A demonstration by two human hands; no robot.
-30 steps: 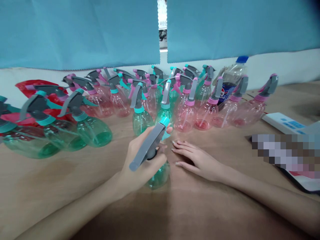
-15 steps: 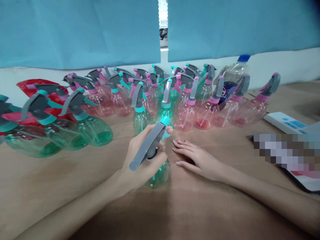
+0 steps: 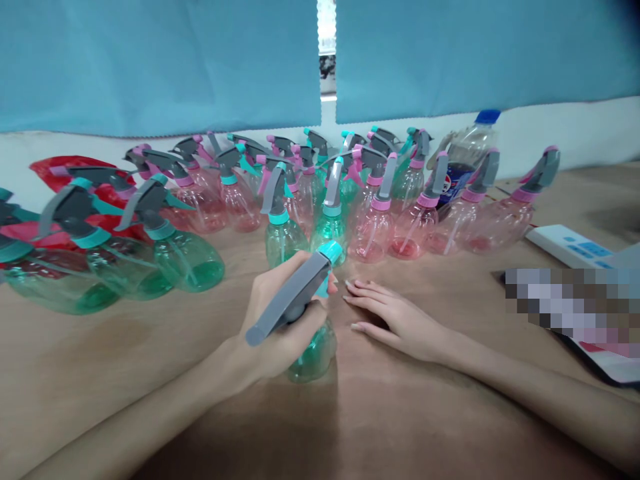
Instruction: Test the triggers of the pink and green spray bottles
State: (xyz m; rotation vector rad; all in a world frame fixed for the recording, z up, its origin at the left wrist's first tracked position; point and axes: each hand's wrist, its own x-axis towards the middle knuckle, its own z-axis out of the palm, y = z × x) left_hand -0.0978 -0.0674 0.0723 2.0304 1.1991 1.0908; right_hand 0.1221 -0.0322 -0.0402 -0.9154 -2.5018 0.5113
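Note:
A green spray bottle [image 3: 311,353] with a grey and turquoise trigger head stands in front of me at the centre. My left hand [image 3: 280,320] is wrapped round its neck, just under the head. To the right of it my right hand [image 3: 395,317] lies on the table with its fingers apart and holds nothing. Behind my hands are a green bottle [image 3: 330,230] and another green bottle [image 3: 284,240]. A pink bottle [image 3: 373,233] stands to the right of these, one of several in a row.
Several green bottles, one of them nearest the centre [image 3: 187,263], are at the left, by a red plastic bag [image 3: 75,167]. A blue-capped drink bottle [image 3: 460,160] stands behind the pink row. A white device [image 3: 570,247] and a blurred-out flat object [image 3: 575,313] lie on the right.
My left hand has moved slightly left and towards me with the green spray bottle, whose head now sits a little lower and further left. My right hand has stayed in place.

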